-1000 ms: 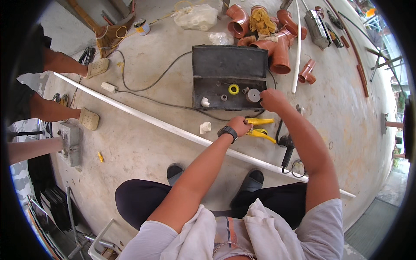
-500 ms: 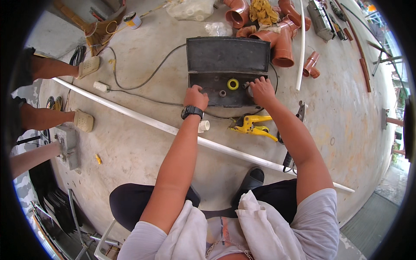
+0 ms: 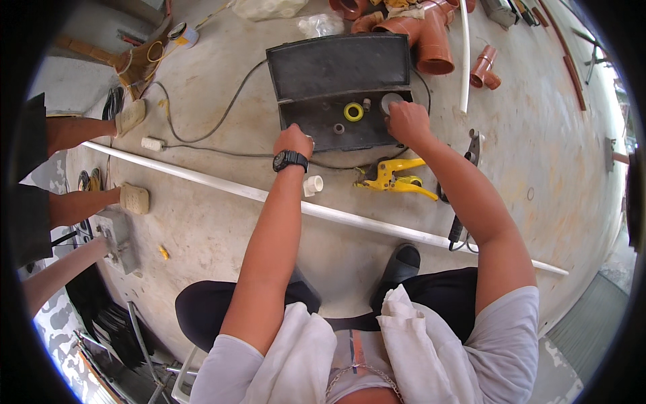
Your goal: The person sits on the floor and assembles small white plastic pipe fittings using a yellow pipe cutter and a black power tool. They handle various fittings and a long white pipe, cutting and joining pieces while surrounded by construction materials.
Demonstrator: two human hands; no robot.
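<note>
A black hinged case (image 3: pixel 338 64) lies open on the floor in front of me, its lid folded back to the far side. My left hand (image 3: pixel 293 140) has curled fingers on the case's near left edge. At the case's right end, my right hand (image 3: pixel 408 125) pinches a round grey disc (image 3: pixel 391 102) by its near edge. Between the hands, a yellow-green tape roll (image 3: pixel 353 112), a small grey fitting (image 3: pixel 367 104) and a small grey ring (image 3: pixel 338 128) rest inside the case. Fingertips on both hands are partly hidden.
A long white pipe (image 3: pixel 350 219) crosses the floor before my feet. Yellow pipe cutters (image 3: pixel 390 176) and a white fitting (image 3: pixel 312 185) lie near the case. Reddish-brown pipe fittings (image 3: pixel 434 50) stand beyond it. Another person's legs (image 3: pixel 81 131) are at left; a grey cable (image 3: pixel 222 135) runs behind.
The view has shifted, so the case appears farther up and left. My right hand has moved the grey disc toward the far right of the case. The small fitting now lies closer to the tape roll.
</note>
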